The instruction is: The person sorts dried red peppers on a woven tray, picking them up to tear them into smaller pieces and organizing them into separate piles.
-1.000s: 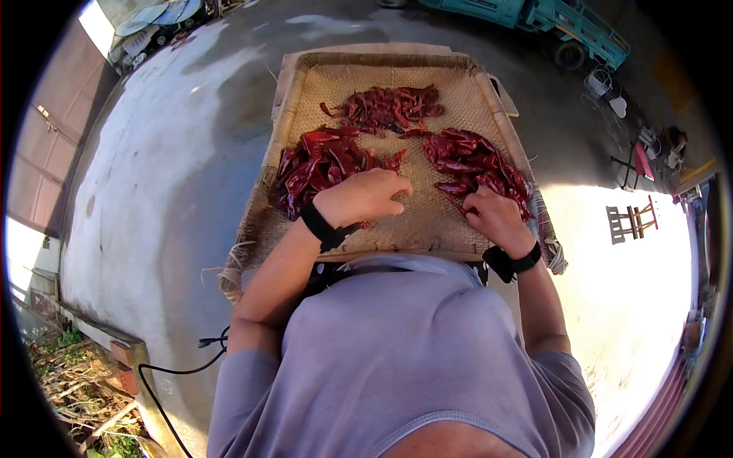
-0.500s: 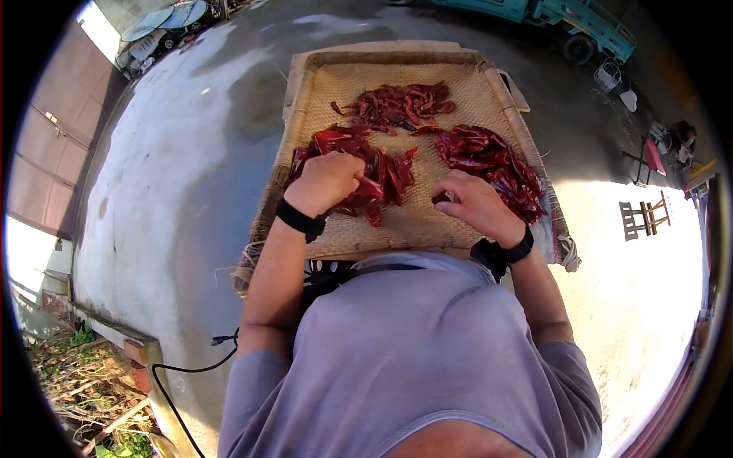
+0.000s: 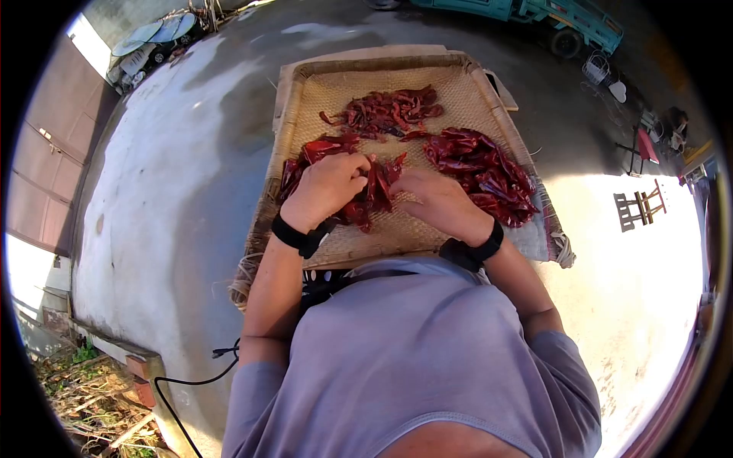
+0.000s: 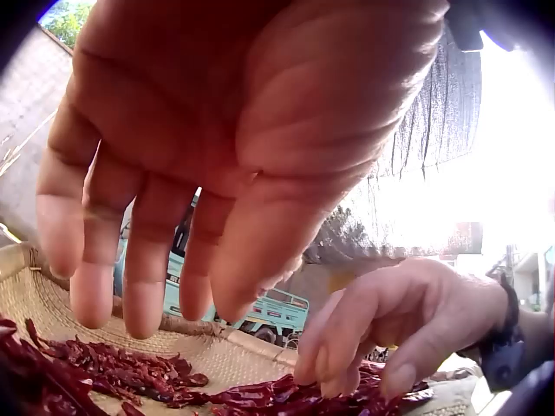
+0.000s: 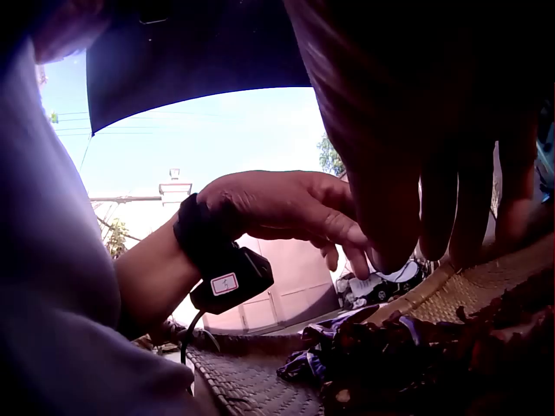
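Dried red chilies lie in three heaps on a woven bamboo tray (image 3: 458, 84). My left hand (image 3: 324, 189) is over the left heap (image 3: 376, 200); in the left wrist view its fingers (image 4: 143, 286) hang fairly straight, with nothing held between them. Close by, my right hand (image 3: 441, 202) reaches in toward the same heap, its fingertips near that heap's right side. Seen from the left wrist, the right hand (image 4: 408, 325) has loosely bent fingers and no chili shows in it. The right heap (image 3: 489, 172) lies beyond the right wrist. Smaller, thinner pieces form the back heap (image 3: 389, 111).
The tray's raised rim (image 3: 382, 62) surrounds the heaps, and my body is against its near side. A cloth (image 3: 538, 237) hangs at the right corner. Farther off are a teal cargo vehicle (image 3: 557, 23), a wooden stool (image 3: 641, 208) and a black cable (image 3: 198, 380).
My right hand has moved left from the right heap across the bare middle to the left heap. My left hand shifted back over the left heap, and its fingers now hang loose.
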### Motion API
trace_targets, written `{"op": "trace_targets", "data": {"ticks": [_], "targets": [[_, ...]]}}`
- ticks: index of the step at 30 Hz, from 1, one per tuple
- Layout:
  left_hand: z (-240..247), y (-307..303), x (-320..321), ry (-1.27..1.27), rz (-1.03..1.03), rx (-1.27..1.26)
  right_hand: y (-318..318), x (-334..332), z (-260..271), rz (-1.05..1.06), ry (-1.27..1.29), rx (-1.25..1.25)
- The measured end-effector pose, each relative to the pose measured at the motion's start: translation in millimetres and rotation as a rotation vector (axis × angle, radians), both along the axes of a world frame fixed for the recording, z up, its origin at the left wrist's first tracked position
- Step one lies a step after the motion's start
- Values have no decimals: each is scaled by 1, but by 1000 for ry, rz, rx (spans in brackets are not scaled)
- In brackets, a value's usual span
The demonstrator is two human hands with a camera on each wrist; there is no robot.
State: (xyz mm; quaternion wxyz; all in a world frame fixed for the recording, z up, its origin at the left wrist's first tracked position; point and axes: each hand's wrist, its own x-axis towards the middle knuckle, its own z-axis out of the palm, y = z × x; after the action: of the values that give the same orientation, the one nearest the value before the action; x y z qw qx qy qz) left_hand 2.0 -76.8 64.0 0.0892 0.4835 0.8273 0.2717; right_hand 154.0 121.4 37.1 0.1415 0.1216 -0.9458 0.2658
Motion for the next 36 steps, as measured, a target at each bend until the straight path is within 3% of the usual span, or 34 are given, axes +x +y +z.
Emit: {"op": "trace_targets", "data": {"ticks": [3, 8, 11, 17, 22, 25, 28, 31, 34, 36], "targets": [[-1, 15, 6, -265, -207, -91, 37, 31, -10, -232, 20, 169], [-17, 40, 12, -435, -437, -126, 73, 74, -23, -532, 0, 429], [-38, 53, 11, -645, -357, -87, 84, 79, -33, -572, 7, 448], [-72, 53, 3, -821, -158, 22, 86, 77, -36, -634, -83, 380], [-76, 49, 0, -423, -57, 226, 87, 74, -27, -609, -63, 315], [-81, 46, -8, -149, -77, 136, 78, 69, -14, -616, -44, 206], [-91, 46, -18, 381, -211, 174, 66, 58, -4, -537, -30, 33], [-90, 43, -22, 446, -252, 169, 46, 38, 3, -377, -85, -112], [-95, 36, -16, 61, 27, 244, 31, 8, 2, -228, -178, -239], [-99, 31, -20, 40, -21, 399, 22, -17, -15, -148, -170, -353]]}}
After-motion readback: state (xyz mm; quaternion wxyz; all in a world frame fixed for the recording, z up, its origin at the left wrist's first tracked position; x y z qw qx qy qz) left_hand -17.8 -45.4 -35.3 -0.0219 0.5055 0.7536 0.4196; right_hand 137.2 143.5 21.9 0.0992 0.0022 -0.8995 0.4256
